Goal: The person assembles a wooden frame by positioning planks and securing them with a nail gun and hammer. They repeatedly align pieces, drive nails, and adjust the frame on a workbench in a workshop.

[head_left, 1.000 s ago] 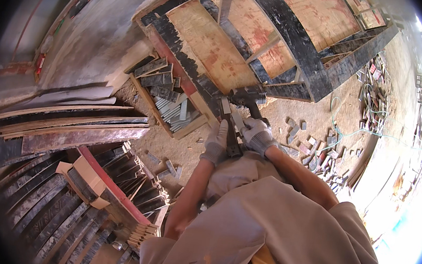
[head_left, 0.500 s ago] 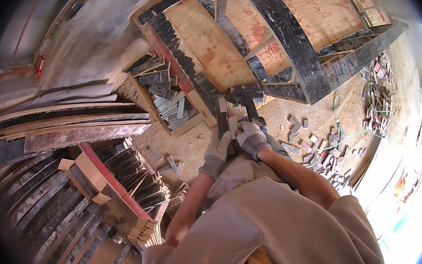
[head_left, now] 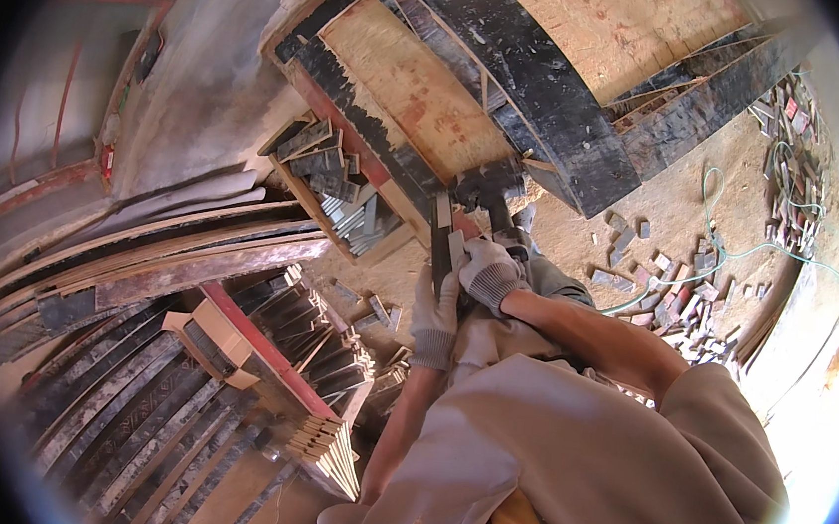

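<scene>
Both my hands wear pale knitted work gloves and are close together in the middle of the view. My left hand (head_left: pixel 434 308) is closed around the near end of a narrow dark wooden strip (head_left: pixel 441 247), which points away from me to the edge of the workbench. My right hand (head_left: pixel 491 274) is curled beside it, next to a pale wooden piece (head_left: pixel 457 249); its fingers hide what they grip. Just beyond the hands, a black tool (head_left: pixel 489 186) lies against the bench corner, its lower part running down past my right hand.
Ahead stands a large curved plywood form (head_left: pixel 547 64) with black ribs. A wooden box (head_left: pixel 358 225) of metal strips and offcuts hangs beside the bench. Curved boards (head_left: pixel 190 257) are stacked left. Wood offcuts (head_left: pixel 670 302) and a green hose (head_left: pixel 775 249) lie on the right floor.
The view has shifted, so the stacks at left sit farther right and the curved form shows from another angle. My hands keep nearly the same place and grip.
</scene>
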